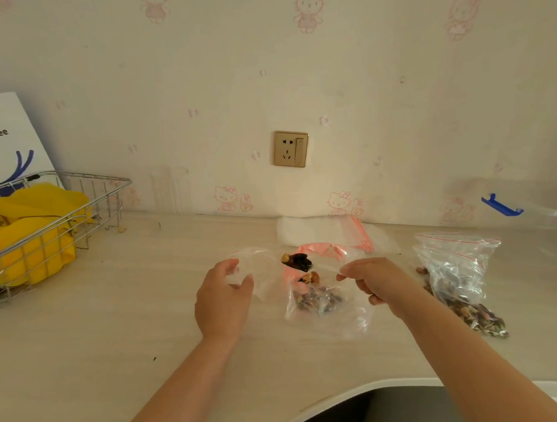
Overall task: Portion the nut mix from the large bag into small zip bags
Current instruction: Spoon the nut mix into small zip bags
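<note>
Nearest me, the pale wood-grain desk (80, 346) curves away at its front edge. My left hand (222, 300) curls its grip round one side of the clear plastic bag mouth (258, 266), holding it spread. My right hand (376, 283) pinches the opposite lip between thumb and fingertip, so the opening stays wide for filling. Between the hands lies the small clear zip bag with pink seal (321, 294), partly filled; dark fruit and nuts sit at its mouth, more mix lower down. Right of it, apart, a crumpled clear bag of nut mix (458, 276) slumps on the desk; whether it is the large bag I cannot tell. Farther back, a stack of empty red-striped zip bags (332, 229) waits against the wall. Far left, a wire basket (101, 199) holds yellow plastic.
</note>
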